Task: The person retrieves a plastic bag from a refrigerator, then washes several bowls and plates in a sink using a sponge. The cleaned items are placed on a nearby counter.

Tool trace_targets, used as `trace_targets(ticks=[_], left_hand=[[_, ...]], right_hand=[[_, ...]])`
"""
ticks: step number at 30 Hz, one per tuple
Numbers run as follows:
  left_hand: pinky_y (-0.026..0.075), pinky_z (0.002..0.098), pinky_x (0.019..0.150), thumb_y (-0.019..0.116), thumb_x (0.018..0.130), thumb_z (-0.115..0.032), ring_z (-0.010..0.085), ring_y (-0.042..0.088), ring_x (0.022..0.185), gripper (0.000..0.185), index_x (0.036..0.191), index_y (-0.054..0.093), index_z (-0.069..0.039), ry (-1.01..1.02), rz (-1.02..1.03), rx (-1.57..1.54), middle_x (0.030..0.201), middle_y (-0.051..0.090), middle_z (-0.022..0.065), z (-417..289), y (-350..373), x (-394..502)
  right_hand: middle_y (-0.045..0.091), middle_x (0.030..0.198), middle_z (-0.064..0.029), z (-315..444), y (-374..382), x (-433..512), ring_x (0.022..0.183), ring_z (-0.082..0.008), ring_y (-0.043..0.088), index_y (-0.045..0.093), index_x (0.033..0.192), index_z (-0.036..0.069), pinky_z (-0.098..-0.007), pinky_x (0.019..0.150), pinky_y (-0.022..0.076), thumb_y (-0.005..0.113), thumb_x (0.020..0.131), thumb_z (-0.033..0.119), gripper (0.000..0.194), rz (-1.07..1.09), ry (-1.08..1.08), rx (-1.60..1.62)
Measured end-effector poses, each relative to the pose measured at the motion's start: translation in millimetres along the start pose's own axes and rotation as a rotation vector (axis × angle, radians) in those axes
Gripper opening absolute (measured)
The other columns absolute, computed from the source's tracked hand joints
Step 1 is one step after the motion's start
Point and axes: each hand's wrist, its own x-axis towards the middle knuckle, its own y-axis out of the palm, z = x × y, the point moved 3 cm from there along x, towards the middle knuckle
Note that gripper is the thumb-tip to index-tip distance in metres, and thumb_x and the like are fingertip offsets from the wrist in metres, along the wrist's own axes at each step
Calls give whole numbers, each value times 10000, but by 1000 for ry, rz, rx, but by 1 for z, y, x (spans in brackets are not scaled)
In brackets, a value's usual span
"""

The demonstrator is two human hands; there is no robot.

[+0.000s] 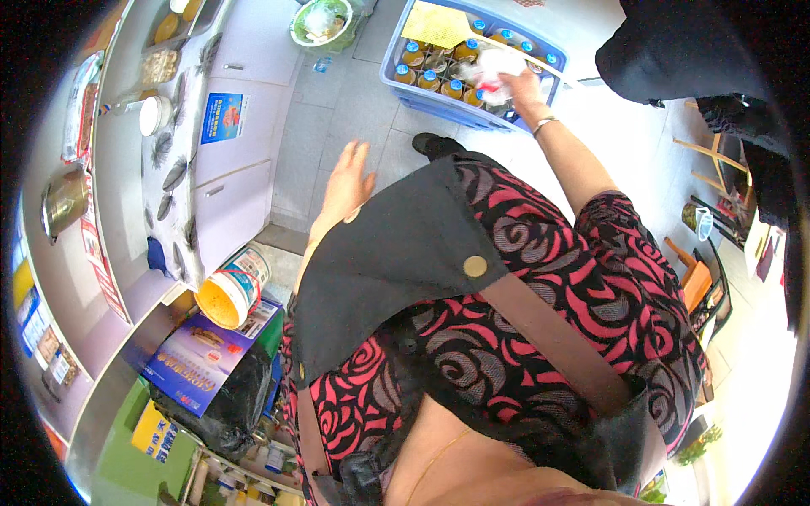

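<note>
My right hand (524, 92) is over the near right part of a blue plastic crate (430, 104), shut on a white, partly red crumpled cloth or plastic bag (497, 73), which is blurred. Several bottles with blue caps and amber liquid (452, 88) stand in the crate's divided slots. A yellow fly swatter (436, 24) lies across the crate's top, its pale handle passing beside my right hand. My left hand (348, 177) is held over the grey floor, fingers apart, holding nothing.
A green basin (321, 22) with plastic in it sits on the floor beside lilac cabinets (237, 126). At the lower left are a white bucket with a yellow inside (234, 294), a purple box (199, 360) and a black plastic bag (237, 398). Wooden furniture (712, 155) stands at the right.
</note>
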Motion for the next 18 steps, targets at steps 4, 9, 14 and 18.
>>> trace_targets(ticks=[4,9,14,18], left_hand=[[407,408,932,568,816,-205,379,448,1162,495,1257,427,-29,-181,30,-49,1294,416,234,37,-5,-46],[406,407,933,565,818,-207,376,451,1161,488,1252,433,-27,-407,130,-148,1285,426,231,54,17,-95],[405,407,935,562,821,-209,373,454,1160,481,1248,439,-26,-488,184,-188,1275,436,228,47,26,-106],[404,406,936,560,823,-211,371,456,1159,475,1245,444,-25,-517,193,-202,1267,445,226,41,27,-105]], right_hand=[[640,936,-97,-41,-63,46,831,-208,616,581,1006,-5,-320,726,486,614,717,-64,296,-89,122,364],[630,984,-104,-89,-88,61,887,-218,607,576,1024,-2,-325,766,481,605,710,-84,326,-195,139,234],[639,998,-138,-73,-71,65,929,-278,612,602,1046,40,-348,817,481,648,673,-40,384,-87,-43,-175],[638,950,-168,-30,-28,65,909,-317,606,634,1016,82,-389,793,480,683,652,91,367,82,-605,-917]])
